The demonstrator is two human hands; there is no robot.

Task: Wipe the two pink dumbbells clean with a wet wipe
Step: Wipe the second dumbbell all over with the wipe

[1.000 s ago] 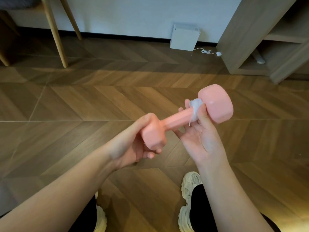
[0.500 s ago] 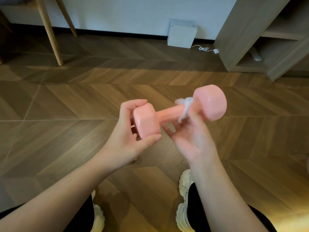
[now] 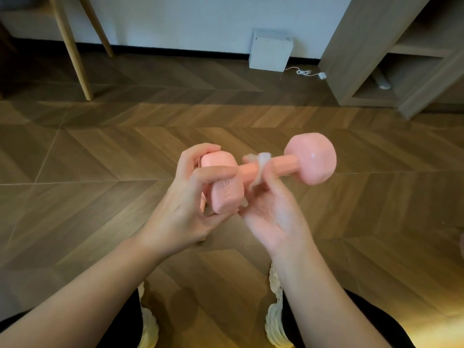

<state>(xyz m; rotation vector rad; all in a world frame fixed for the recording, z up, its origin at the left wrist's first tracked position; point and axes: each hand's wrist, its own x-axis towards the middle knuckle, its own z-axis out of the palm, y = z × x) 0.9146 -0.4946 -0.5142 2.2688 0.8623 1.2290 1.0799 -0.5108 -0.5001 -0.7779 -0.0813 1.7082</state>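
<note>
Mid-wipe on the bar of one dumbbell (image 3: 283,164), judging by the wipe (image 3: 262,163) wrapped round that bar, between the two heads. Holding the dumbbell in the air above the floor (image 3: 100,159), roughly level, far head up and to the right.

Gripping the nearer head with the left hand (image 3: 185,204), fingers curled over and around it, steadying the whole weight. Pinching the wipe against the bar with the right hand (image 3: 273,214), palm turned up and fingers bent round from below. Blurred there, so impossible to tell exact finger placement.

Next, probably: sliding the wipe along the bar toward the far head and over its faces. Calls for a firm left grip and likely a turn of the dumbbell to bring hidden sides round. No second dumbbell in view, so impossible to say how far along overall.
</note>
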